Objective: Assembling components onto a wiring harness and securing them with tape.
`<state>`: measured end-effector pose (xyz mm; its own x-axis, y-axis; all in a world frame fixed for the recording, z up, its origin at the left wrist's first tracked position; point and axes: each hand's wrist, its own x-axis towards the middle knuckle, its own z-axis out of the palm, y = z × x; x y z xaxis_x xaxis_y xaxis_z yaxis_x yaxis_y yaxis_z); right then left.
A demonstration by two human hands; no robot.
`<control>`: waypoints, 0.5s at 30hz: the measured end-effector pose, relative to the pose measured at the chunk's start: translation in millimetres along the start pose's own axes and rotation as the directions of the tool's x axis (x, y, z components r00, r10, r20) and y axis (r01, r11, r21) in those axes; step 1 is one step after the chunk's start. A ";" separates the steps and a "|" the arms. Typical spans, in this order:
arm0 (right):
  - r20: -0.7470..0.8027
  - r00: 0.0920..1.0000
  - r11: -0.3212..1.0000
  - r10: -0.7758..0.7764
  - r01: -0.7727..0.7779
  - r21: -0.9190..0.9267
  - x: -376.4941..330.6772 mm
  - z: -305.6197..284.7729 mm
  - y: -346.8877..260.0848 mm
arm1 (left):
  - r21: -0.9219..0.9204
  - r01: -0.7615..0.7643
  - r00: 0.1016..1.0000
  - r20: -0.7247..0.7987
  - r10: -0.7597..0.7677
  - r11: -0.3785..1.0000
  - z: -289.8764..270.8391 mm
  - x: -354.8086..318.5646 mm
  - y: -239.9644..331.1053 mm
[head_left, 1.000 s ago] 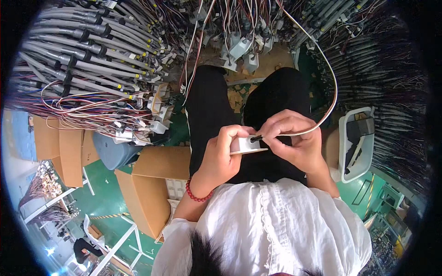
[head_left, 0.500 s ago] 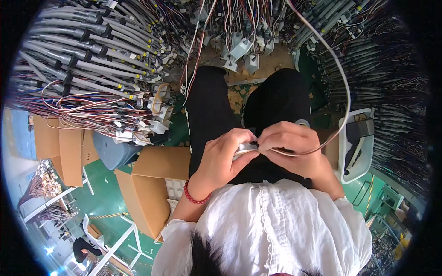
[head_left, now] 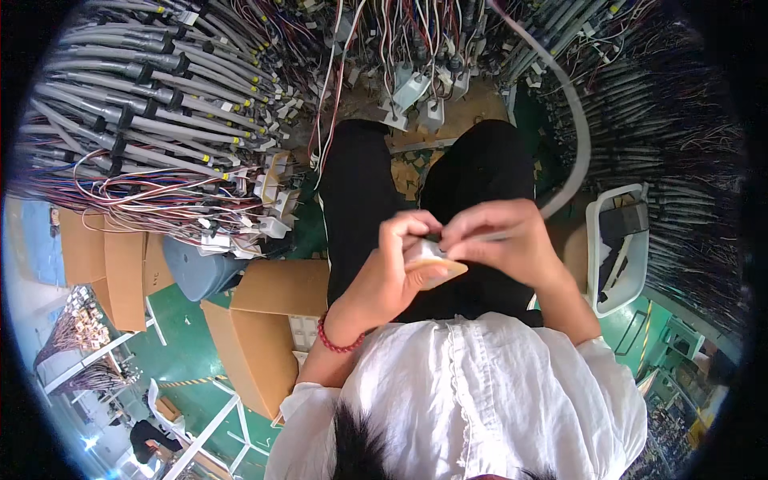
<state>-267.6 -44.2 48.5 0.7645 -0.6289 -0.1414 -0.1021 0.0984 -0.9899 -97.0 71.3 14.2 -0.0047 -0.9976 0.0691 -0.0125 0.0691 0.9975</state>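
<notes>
My left hand (head_left: 392,268) grips a small white connector block (head_left: 428,254) over my lap, thumb and fingers pinched on it. My right hand (head_left: 504,240) meets it from the right, fingers closed on the end of a grey cable (head_left: 572,136) that loops up and away to the harness bundles above. The two hands touch at the connector. A red bead bracelet (head_left: 336,344) circles my left wrist. My black trousers (head_left: 360,192) lie beneath.
Thick bundles of grey cables (head_left: 136,104) and coloured wires (head_left: 160,200) hang at the left and top. A white tray (head_left: 616,248) stands at my right. Open cardboard boxes (head_left: 264,320) and a grey bin (head_left: 196,268) sit on the green floor at my left.
Both hands have drawn closer together on the connector and tilted it. The grey cable loop has swung wider to the right and upward.
</notes>
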 end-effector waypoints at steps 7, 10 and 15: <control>-0.220 0.975 0.949 0.022 0.049 0.312 6.5 24.9 57.0 | -0.327 0.111 0.967 -0.183 -0.178 0.939 3.0 9.1 -27.8; -0.081 0.984 0.864 0.159 -0.099 0.494 9.8 36.3 60.9 | 0.187 -0.014 0.953 -0.293 0.070 0.982 12.7 15.9 -36.1; 0.054 0.929 0.701 0.365 -0.313 0.641 12.9 26.3 60.3 | 0.601 0.046 0.948 -0.277 0.154 0.798 5.9 13.9 -32.3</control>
<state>-247.1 -26.1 -12.7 0.7078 -0.5067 -0.4922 0.0976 0.7602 -0.6423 -102.6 55.2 -17.1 0.2704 -0.9366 0.2229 -0.6115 0.0117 0.7911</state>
